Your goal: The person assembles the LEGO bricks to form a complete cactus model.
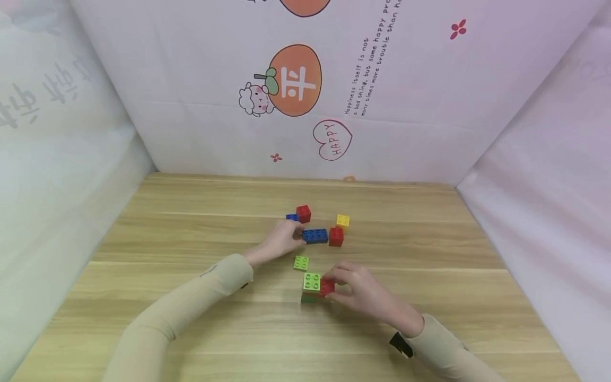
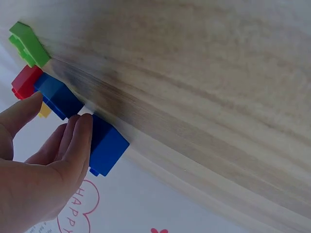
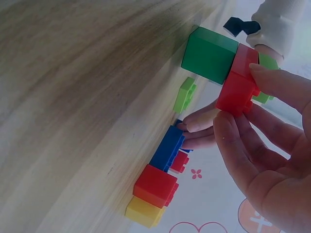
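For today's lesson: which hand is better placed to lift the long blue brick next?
Likely the left hand: it is at one end of the long blue brick; the right hand pinches the stacked red brick.

Smooth plastic bricks — grained wood tabletop — matt cloth sleeves.

We see a wood-grained bench between pale, creased side walls; the white back wall bears orange fruits, red flowers and a heart (lettered HAPPY), in soft light.
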The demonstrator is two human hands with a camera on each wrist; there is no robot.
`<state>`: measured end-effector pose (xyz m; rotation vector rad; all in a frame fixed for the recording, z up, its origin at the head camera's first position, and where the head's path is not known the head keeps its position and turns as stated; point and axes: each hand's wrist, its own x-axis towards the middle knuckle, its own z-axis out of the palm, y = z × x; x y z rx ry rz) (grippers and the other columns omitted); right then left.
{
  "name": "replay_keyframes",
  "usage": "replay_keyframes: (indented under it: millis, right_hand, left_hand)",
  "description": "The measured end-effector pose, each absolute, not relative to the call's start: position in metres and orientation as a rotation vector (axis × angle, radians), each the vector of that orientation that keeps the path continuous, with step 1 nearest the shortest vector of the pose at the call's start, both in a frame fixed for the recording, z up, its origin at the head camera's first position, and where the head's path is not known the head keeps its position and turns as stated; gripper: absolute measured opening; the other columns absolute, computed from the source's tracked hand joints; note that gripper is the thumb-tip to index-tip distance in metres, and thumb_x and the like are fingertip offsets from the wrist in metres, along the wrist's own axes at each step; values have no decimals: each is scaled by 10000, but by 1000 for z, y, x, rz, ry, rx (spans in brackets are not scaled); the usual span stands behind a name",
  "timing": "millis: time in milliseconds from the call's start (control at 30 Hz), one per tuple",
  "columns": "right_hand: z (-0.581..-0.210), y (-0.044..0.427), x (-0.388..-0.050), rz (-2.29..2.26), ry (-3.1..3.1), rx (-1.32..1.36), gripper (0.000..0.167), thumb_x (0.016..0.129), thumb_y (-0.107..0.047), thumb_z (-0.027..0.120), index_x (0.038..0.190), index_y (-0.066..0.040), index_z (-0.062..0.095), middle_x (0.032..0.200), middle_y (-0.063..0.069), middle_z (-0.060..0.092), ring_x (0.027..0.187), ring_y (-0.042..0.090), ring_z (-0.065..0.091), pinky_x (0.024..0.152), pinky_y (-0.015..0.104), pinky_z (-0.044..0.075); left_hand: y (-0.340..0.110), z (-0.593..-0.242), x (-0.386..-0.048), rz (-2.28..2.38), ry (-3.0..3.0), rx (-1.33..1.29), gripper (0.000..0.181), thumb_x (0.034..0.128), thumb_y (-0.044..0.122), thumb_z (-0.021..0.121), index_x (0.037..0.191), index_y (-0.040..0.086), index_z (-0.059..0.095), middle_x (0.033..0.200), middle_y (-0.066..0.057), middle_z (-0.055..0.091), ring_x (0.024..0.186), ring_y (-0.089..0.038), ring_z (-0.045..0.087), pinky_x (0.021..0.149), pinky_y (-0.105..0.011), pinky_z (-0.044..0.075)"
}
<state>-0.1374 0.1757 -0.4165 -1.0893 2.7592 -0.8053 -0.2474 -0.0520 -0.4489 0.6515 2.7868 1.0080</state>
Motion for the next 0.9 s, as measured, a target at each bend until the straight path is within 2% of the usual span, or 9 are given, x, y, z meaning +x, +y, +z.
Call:
replay_keyframes:
  millis: [200,467,667,900]
  right_hand:
    - [-417,175,-137,-804,2761,-1098,286,819,-142,803,1090,-103,719,1038,7,716,911,77,680,797,242,615]
    - [-419,174,-138,-805,2764,-1137,294,812,-127,807,1090,-95,720,1027,8,713,896,77,678,781,222,611]
    - [-421,175,-139,-813,2761,-1158,276,812,-93,800,1075,-75,719,1021,30,720,898,108,693,777,228,613]
    - [-421,175,-138,-810,2762,-1153,277,812,-93,800,1077,-75,721,1030,37,725,899,113,695,777,216,609]
  left_hand:
    - [-49,-451,-249,907,2871,700,376,844,97,762,1177,-50,667,1103,-175,720,1015,-273,671,913,-388,576]
    - [-48,-453,-250,803,2908,752,324,874,115,741,1157,-30,681,1072,-159,721,975,-245,661,867,-377,569]
    - [-51,-453,-248,769,2927,804,259,859,86,742,1083,-36,694,969,-149,713,861,-225,632,778,-360,561]
    - [-55,-453,-243,739,2933,769,349,846,134,770,1133,-43,681,1045,-168,713,940,-254,659,853,-380,581]
